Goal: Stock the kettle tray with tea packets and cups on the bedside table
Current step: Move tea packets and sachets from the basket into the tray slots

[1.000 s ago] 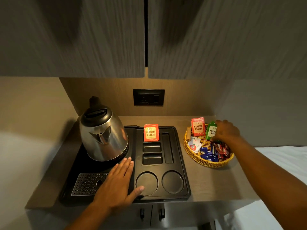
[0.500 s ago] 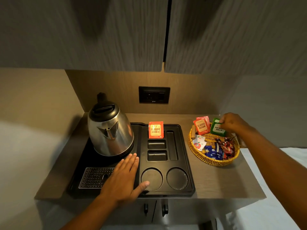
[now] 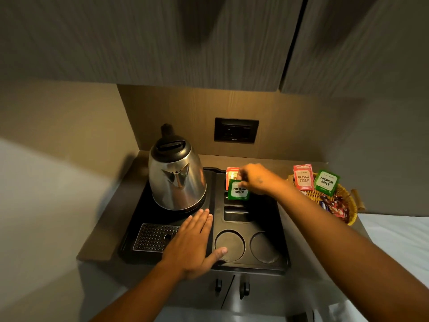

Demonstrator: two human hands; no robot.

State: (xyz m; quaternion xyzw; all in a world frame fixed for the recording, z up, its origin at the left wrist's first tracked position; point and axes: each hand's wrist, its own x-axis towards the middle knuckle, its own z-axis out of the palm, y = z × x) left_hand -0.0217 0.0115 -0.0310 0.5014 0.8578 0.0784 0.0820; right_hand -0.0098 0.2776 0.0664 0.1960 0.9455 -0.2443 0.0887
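Note:
A black kettle tray (image 3: 282, 233) lies on the bedside table, with a steel kettle (image 3: 177, 180) on its left side. My right hand (image 3: 256, 178) pinches a green "Premium Green" tea packet (image 3: 238, 190) over the tray's upper slots. Just behind that packet a red tea packet (image 3: 231, 174) stands in the rear slot, partly hidden. My left hand (image 3: 192, 245) rests flat on the tray, fingers apart, thumb at the rim of the left round cup recess (image 3: 229, 246). No cups are in view.
A wicker basket (image 3: 348, 201) at the right holds a red "Classic Assam" packet (image 3: 303, 177), a green packet (image 3: 326, 182) and several sachets. A wall socket (image 3: 236, 130) sits behind the tray. Cabinet doors (image 3: 162, 43) hang overhead. White bedding (image 3: 399, 238) lies to the right.
My right hand lifted a green packet out of the basket and carried it left to the tray's slots. My left hand stayed flat on the tray.

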